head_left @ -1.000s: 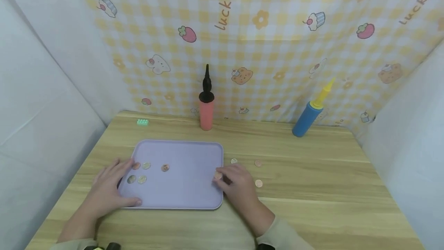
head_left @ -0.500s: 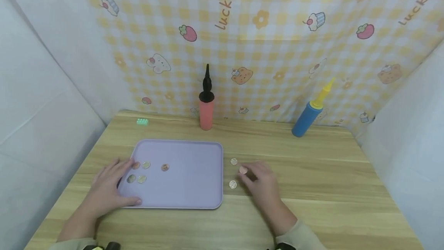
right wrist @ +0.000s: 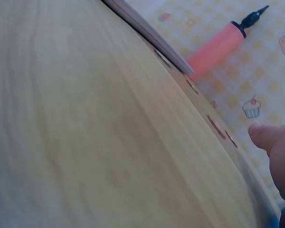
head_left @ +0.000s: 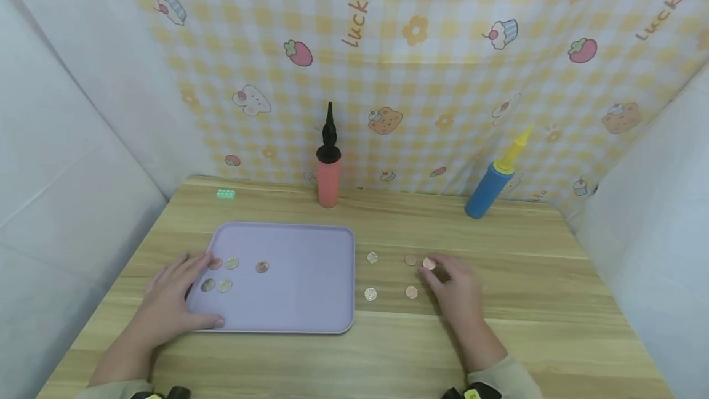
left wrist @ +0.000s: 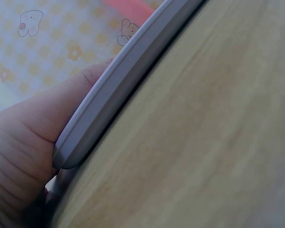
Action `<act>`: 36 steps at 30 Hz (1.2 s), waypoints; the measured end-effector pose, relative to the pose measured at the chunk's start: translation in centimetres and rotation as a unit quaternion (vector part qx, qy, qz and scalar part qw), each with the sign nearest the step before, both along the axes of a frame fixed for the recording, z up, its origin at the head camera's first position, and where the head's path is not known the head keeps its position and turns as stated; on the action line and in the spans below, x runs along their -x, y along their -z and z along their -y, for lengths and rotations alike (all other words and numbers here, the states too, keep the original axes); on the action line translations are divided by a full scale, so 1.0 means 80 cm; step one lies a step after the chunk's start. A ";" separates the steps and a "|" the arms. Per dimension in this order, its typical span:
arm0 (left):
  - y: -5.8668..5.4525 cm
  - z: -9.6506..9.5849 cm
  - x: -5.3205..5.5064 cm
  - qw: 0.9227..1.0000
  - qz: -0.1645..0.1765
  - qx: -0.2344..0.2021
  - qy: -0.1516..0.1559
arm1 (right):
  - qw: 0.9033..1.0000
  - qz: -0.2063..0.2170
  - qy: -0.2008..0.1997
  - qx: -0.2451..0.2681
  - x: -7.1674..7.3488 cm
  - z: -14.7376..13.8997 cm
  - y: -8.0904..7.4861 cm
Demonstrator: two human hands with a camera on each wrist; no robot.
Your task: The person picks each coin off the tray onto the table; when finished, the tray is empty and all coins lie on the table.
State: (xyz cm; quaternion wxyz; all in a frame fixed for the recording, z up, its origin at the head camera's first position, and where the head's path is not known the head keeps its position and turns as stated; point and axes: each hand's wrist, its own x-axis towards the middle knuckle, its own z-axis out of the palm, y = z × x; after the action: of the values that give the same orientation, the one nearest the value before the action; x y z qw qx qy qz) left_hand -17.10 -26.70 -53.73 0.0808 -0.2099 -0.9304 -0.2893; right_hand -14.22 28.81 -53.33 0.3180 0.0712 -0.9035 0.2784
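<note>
- Coin (head_left: 429,263) pinched in the right hand (head_left: 462,291), just beside four loose coins (head_left: 411,292) on the table (head_left: 532,300)
- Left hand (head_left: 170,302) spread loosely, touching the purple tray (head_left: 310,300) at its left end
- Five more coins (head_left: 262,267) lying in the tray

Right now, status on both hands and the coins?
Left hand rests on tray's left end. Right hand pinches a coin, right of tray. Five coins visible on tray, four on table. Those four lie between right hand and tray.
</note>
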 end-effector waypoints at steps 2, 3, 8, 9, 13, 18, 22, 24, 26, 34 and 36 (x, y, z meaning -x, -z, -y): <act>0.000 0.000 0.000 1.000 0.001 0.000 0.000 | 1.000 0.003 0.013 -0.001 0.000 -0.007 0.001; 0.000 0.000 0.000 1.000 0.002 0.000 0.000 | 1.000 0.005 0.019 -0.001 0.000 -0.010 0.001; 0.001 -0.001 0.002 1.000 -0.002 0.003 0.000 | 0.999 0.013 0.046 0.011 0.002 -0.025 0.002; 0.001 -0.001 0.002 1.000 -0.004 0.003 0.000 | 0.998 0.015 0.051 0.017 0.002 -0.028 0.002; 0.001 -0.002 0.003 1.000 -0.007 0.006 0.002 | 0.995 0.040 0.081 0.044 0.002 -0.041 0.004; 0.001 -0.002 0.002 1.000 -0.005 0.008 0.002 | 0.991 0.077 0.093 0.054 0.003 -0.051 0.006; -0.001 -0.001 0.000 1.000 -0.002 0.003 0.003 | 0.990 0.100 0.079 0.060 0.007 -0.050 0.001; -0.002 -0.003 0.003 1.000 -0.003 -0.001 0.005 | 0.991 0.101 0.073 0.055 0.010 -0.051 -0.004; -0.004 -0.001 0.003 1.000 -0.003 0.001 0.005 | 0.992 0.097 0.064 0.054 0.011 -0.049 -0.002; -0.001 0.001 0.004 1.000 -0.002 0.004 0.005 | 0.994 0.080 0.058 0.046 0.009 -0.045 -0.001; 0.001 0.001 0.003 1.000 -0.001 0.002 0.004 | 0.994 0.081 0.056 0.041 0.009 -0.045 -0.002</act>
State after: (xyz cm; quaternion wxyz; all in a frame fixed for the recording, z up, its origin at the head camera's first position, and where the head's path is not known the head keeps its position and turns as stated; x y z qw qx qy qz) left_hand -17.37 -26.80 -53.81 0.0801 -0.2142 -0.9300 -0.2878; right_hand -14.94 32.41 -53.18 0.2611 -0.0152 -0.9168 0.3017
